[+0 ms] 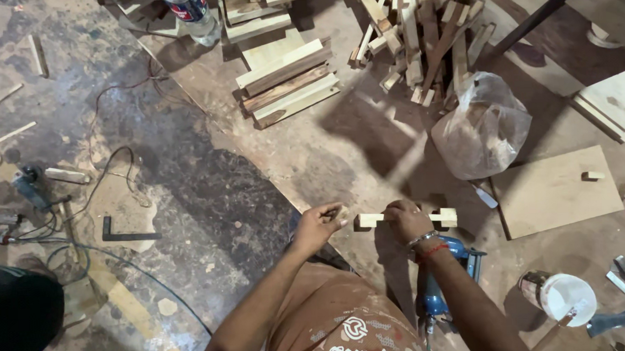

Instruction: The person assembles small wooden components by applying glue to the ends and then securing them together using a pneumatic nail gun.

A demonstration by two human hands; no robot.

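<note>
Right hand fingers: the right hand (405, 218) is seen laid over the middle of a pale, squared wooden strip (404, 219); the fingers are curled down and closed on it.
Pale wooden strip: it is held level above the dusty floor, running left to right; one cut end shows just left of the knuckles, the other end projects to the right of the hand.
Left hand fingers: the left hand (319, 226) is found just left of the strip's free end, fingertips pinched together on a small dark object (334, 212) whose kind cannot be told.
Relation: the pinched fingertips and the strip's left end are near one another; contact between them cannot be confirmed.
Right wrist: a metal bangle and a red thread band (428, 245) are worn.
Below the right forearm: a blue power tool (437, 283) is noted lying on the floor, partly covered by the arm.
Right of the hands: a flat rectangular plywood board (559, 191) is recorded on the floor, with a small wooden block (592, 176) on it.
Above the hands: a crumpled clear plastic bag (482, 126) is seen, and beyond it a loose heap of short wooden offcuts (422, 37).
Upper centre: a stack of cut timber planks (286, 83) is noted, with a clear plastic bottle (195, 13) beside it.
Lower right: a white plastic pot (561, 297) stands on the floor.
Left floor: a black metal angle square (124, 234) lies among thin cables (111, 162).
</note>
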